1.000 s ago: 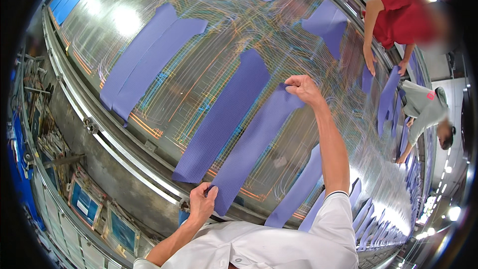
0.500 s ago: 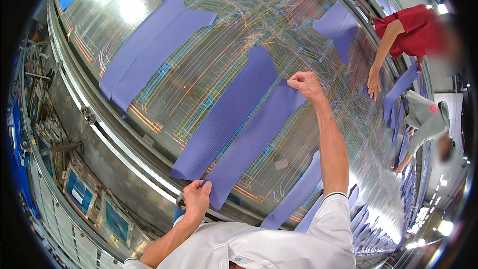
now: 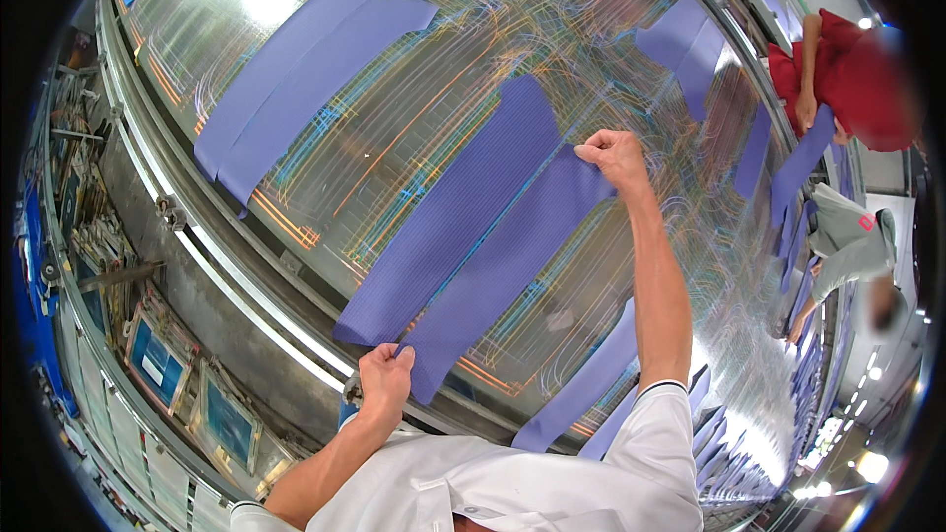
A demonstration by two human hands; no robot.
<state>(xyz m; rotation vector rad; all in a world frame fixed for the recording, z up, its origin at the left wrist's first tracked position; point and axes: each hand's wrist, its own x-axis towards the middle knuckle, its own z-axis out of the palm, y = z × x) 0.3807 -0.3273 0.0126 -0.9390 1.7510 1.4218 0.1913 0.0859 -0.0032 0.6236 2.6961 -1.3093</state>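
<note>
A long purple fabric panel (image 3: 507,256) stretches slantwise between my two hands, above or on the line-marked table (image 3: 394,172). My left hand (image 3: 385,374) pinches its near end by the table's front rail. Farther off and to the right, my right hand (image 3: 613,160) pinches the panel's far corner between thumb and fingers. Right alongside, on the left, lies a second purple panel with a fine ribbed or dotted pattern (image 3: 458,212). The edges of the two panels run close together, with a thin blue line showing between them.
Two plain purple pieces (image 3: 305,79) lie at the left, and more purple pieces (image 3: 690,49) at the far right. Metal rails (image 3: 236,291) border the table. Framed screens (image 3: 158,365) stand below left. Across the table, a person in red (image 3: 838,79) and one in grey (image 3: 847,236) handle purple pieces.
My right hand has shifted slightly up and right, the left slightly up, bringing the held panel closer beside the patterned one. The person in red has drawn an arm back.
</note>
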